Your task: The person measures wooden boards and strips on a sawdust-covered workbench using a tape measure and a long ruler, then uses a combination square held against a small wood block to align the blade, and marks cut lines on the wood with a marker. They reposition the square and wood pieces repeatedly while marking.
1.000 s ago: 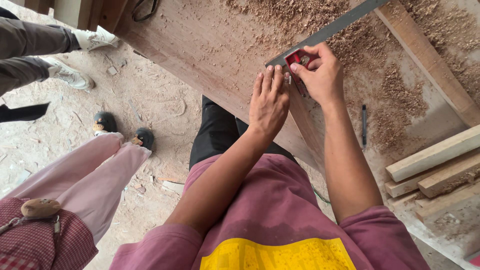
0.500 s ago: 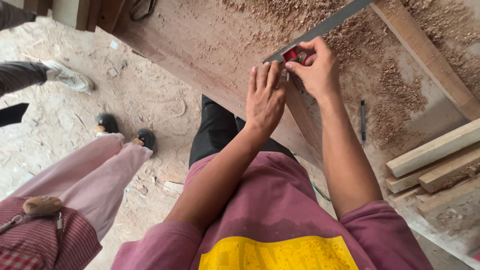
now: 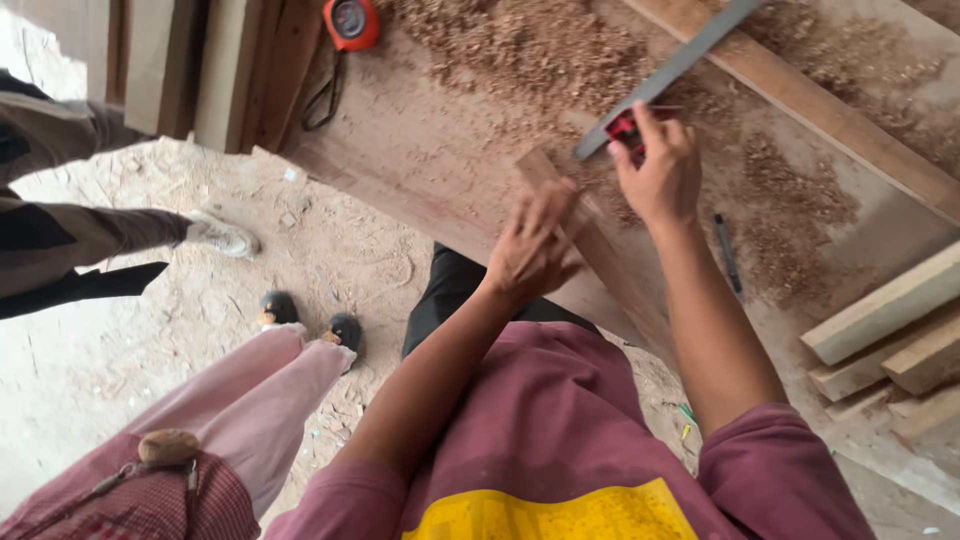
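Two bare hands set a metal square against a narrow wooden strip on a shavings-strewn workbench.

Landmark: wooden strip [image 3: 600,255], lying diagonally on the workbench [image 3: 430,150], running from the bench's mid area toward the person's body. Left hand [image 3: 535,245] rests on the strip's upper end w/ fingers extended & pressed flat, not curled round it. Right hand [image 3: 660,175], just right of that end, is clenched around the red handle [image 3: 625,128] of the metal square, whose grey blade [image 3: 670,70] runs up & right, away from the strip. Black pencil [image 3: 727,253] lies right of the strip, beyond the right forearm. Loose shavings [image 3: 530,45] lie above the strip; orange tape measure [image 3: 350,20] sits far upper left of it. Stacked offcuts [image 3: 885,330] lie well to its right. A second person in pink trousers [image 3: 260,400] stands left of it, on the floor.
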`<action>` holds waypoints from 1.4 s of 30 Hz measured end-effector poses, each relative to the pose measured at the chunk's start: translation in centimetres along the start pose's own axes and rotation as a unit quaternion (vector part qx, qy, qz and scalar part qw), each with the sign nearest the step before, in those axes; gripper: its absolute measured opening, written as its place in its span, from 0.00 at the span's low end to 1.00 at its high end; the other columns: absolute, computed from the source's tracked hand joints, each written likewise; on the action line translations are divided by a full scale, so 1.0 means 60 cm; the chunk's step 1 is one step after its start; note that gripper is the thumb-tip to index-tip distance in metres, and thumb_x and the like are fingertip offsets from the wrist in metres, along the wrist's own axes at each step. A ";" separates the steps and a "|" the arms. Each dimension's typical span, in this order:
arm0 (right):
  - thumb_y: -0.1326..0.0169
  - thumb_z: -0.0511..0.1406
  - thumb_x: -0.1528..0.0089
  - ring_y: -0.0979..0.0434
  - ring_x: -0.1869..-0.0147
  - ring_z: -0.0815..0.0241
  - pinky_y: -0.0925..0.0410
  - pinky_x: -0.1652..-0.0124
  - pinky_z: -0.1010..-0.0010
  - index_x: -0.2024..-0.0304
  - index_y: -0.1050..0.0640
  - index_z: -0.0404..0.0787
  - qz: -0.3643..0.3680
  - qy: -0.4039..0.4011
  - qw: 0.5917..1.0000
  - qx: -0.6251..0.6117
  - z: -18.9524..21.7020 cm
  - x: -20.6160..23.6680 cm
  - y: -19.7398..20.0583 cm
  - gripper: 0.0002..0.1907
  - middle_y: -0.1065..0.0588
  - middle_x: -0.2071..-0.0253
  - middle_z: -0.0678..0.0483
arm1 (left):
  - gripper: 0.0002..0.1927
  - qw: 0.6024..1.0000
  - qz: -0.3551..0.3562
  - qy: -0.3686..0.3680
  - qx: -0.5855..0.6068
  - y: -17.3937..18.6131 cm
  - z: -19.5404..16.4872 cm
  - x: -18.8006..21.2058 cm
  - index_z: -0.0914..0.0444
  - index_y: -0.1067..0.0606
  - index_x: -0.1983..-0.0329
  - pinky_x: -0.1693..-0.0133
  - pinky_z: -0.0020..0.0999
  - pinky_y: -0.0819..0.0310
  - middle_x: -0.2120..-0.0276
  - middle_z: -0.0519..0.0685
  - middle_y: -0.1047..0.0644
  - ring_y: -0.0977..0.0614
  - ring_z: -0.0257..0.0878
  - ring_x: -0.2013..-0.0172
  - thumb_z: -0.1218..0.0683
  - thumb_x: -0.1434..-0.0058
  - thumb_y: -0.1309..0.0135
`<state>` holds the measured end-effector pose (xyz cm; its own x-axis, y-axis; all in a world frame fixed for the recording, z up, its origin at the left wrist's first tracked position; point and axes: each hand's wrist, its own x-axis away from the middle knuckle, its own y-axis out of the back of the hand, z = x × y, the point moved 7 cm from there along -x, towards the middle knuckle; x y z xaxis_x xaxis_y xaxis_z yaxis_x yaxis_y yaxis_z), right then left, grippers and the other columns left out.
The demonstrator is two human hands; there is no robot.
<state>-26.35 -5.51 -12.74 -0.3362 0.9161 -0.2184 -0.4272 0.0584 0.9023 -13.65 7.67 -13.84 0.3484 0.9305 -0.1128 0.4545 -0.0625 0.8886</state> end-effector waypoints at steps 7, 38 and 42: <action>0.38 0.47 0.34 0.22 0.51 0.48 0.28 0.51 0.55 0.33 0.27 0.35 0.023 -0.163 0.970 -0.178 -0.119 0.184 0.062 0.33 0.23 0.52 0.45 | 0.27 0.969 0.167 -0.112 -0.147 -0.068 -0.041 -0.024 0.42 0.31 0.31 0.29 0.65 0.59 0.33 0.47 0.33 0.39 0.51 0.29 0.52 0.35 0.48; 0.40 0.53 0.36 0.22 0.40 0.51 0.29 0.40 0.60 0.30 0.35 0.36 -0.032 -0.221 0.956 -0.190 -0.005 0.319 0.083 0.40 0.28 0.39 0.43 | 0.31 0.966 -0.227 0.057 0.109 0.267 0.267 -0.107 0.62 0.32 0.42 0.56 0.36 0.18 0.53 0.55 0.22 0.17 0.44 0.56 0.60 0.42 0.26; 0.38 0.46 0.36 0.19 0.46 0.60 0.25 0.47 0.68 0.27 0.38 0.35 0.104 -0.231 0.696 -0.671 0.086 0.215 0.039 0.41 0.25 0.40 0.46 | 0.33 0.882 -0.085 0.093 0.453 0.189 0.105 -0.005 0.66 0.32 0.38 0.47 0.40 0.20 0.40 0.57 0.34 0.22 0.46 0.45 0.67 0.47 0.34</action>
<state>-27.36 8.50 -11.52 -0.3345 0.8970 0.2890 -0.9137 -0.2337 -0.3323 -3.44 4.40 -6.50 0.1099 0.9921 -0.0607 0.9857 -0.1009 0.1353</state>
